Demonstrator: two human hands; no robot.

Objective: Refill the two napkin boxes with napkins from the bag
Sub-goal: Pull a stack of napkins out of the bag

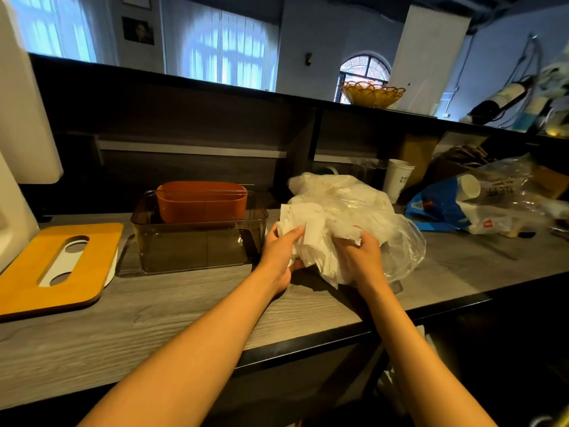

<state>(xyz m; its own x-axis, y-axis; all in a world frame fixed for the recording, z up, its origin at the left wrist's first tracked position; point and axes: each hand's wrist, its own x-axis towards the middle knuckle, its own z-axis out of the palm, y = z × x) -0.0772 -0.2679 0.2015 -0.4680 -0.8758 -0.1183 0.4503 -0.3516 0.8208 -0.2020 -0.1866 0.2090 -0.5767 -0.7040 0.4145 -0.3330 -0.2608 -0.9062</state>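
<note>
A bundle of white napkins (314,238) is held just above the wooden counter, at the mouth of a clear plastic bag (385,217). My left hand (281,252) grips the bundle's left side. My right hand (361,252) grips its right side, against the bag. Left of the hands stands a smoky transparent napkin box (197,241), open on top with nothing visible in its front part. An orange box (201,201) sits behind it or in its back part. An orange lid with a slot (58,266) lies on a white box at the far left.
Paper cups (397,180) stand behind the bag. A blue and clear packet of cups (468,204) lies at the right. A white appliance (18,118) rises at the left edge. The counter's front edge (308,343) runs diagonally. A raised dark ledge carries a wicker basket (372,94).
</note>
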